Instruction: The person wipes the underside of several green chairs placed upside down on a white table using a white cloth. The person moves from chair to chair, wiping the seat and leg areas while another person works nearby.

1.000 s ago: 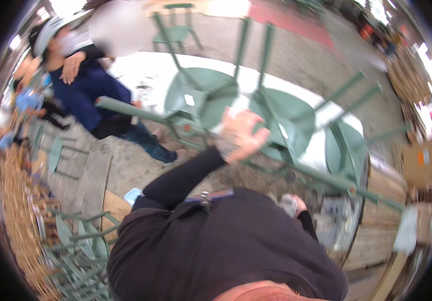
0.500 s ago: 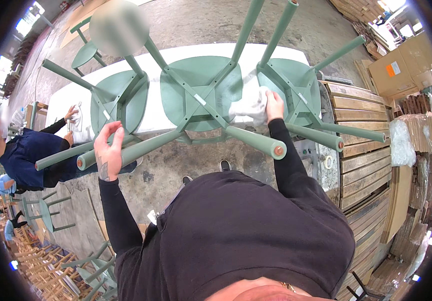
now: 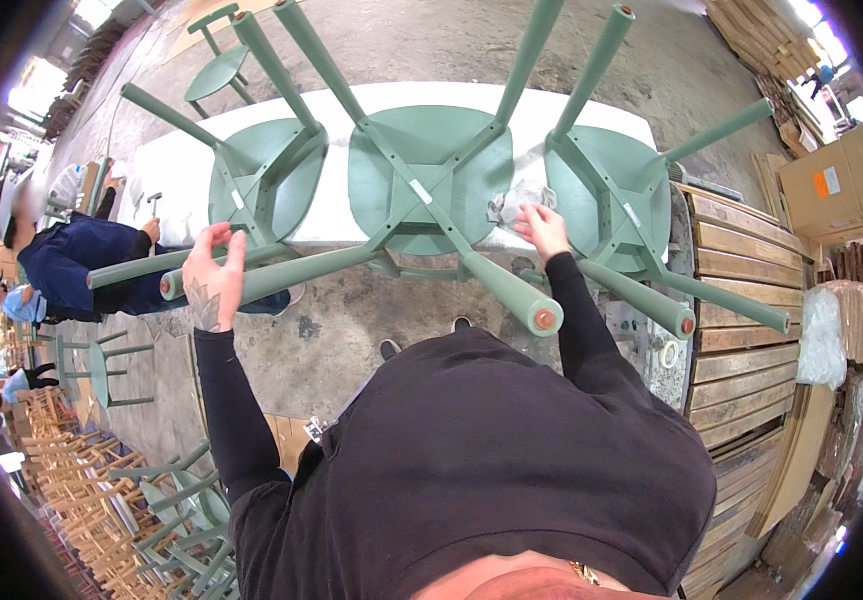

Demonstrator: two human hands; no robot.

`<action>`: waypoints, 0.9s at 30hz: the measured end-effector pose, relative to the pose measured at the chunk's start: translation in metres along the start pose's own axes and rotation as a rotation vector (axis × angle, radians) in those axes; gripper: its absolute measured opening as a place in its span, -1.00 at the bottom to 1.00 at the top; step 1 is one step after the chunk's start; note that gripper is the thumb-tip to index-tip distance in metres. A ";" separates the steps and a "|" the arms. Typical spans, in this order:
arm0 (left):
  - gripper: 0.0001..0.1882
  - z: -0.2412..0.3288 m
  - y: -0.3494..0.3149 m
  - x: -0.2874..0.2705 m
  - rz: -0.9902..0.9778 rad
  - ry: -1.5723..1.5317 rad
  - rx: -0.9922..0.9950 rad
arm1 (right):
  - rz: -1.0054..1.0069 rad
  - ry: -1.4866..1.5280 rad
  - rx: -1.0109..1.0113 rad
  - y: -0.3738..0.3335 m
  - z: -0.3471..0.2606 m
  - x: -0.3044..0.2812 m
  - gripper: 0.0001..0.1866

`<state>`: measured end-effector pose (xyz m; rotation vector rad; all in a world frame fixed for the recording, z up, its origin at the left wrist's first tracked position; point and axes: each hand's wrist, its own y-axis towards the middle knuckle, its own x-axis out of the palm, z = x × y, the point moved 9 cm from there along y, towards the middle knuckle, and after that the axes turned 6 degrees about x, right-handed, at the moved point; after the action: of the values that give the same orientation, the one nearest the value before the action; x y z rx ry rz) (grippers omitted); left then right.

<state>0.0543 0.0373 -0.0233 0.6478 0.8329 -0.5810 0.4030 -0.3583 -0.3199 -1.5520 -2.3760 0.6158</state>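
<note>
A: Taking the middle chair [image 3: 433, 200] as the landmark, what stood furthest left of it?

B: A co-worker [image 3: 81, 260] in dark blue, then the left chair [image 3: 271, 185], upside down on the white-covered counter [image 3: 336, 195] like the middle one.

A: And the left hand [image 3: 213, 278]?

B: Left of the middle chair's seat, at the outer end of that chair's near left leg [image 3: 306, 267]. Its grip was loosely curled, fingers parted; I couldn't tell whether the palm touched the leg, because the hand hid that end. The leg's long axis ran from the seat leftward and toward the wearer.

A: Where was the cloth [image 3: 505, 205]?

B: At the right edge of the middle chair's seat, in the gap before the right chair [image 3: 606, 190]. It was bunched up, with no clear long axis. The right hand [image 3: 545, 232] was much the nearer: the cloth lay at its fingertips, away from the wearer and a little left.

A: Did that grip have hold of it?

B: The bent fingers overlapped the cloth, but I couldn't tell whether they pinched it.

A: And the room around?

B: A strip of counter showed between the two seats. The middle chair's near right leg [image 3: 511, 290] jutted past the counter's near edge, left of the right forearm [image 3: 581, 305]; the right chair's near legs bounded it on the other side.
</note>
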 end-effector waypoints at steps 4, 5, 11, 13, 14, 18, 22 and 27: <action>-0.54 0.005 0.003 0.002 -0.121 -0.212 0.034 | 0.035 0.162 -0.156 -0.070 -0.049 -0.019 -0.71; -0.53 0.005 0.003 0.005 -0.170 -0.313 0.031 | 0.035 0.220 -0.206 -0.089 -0.067 -0.021 -0.69; -0.51 0.011 0.002 0.033 -0.461 -0.309 0.126 | 0.071 0.343 -0.477 -0.182 -0.125 -0.010 -0.52; -0.50 0.016 0.001 0.038 -0.566 -0.412 0.096 | 0.144 0.375 -0.538 -0.192 -0.107 -0.009 -0.50; -0.51 0.019 0.001 0.035 -0.522 -0.387 0.144 | 0.226 0.386 -0.498 -0.187 -0.079 -0.012 -0.54; -0.59 0.050 0.000 0.046 -0.540 -0.420 0.230 | 0.717 -0.403 -0.140 -0.189 0.086 -0.064 -0.86; -0.68 0.019 0.000 0.035 -0.422 -0.571 0.211 | 0.430 -0.835 0.443 -0.239 0.267 -0.043 -0.39; -0.77 0.041 0.001 0.032 -0.384 -0.546 0.331 | -0.367 -0.990 0.720 -0.327 0.374 0.045 -0.32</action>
<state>0.0914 0.0018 -0.0280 0.5864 0.3429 -1.2002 -0.0365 -0.5120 -0.4984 -0.4918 -2.3852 2.1874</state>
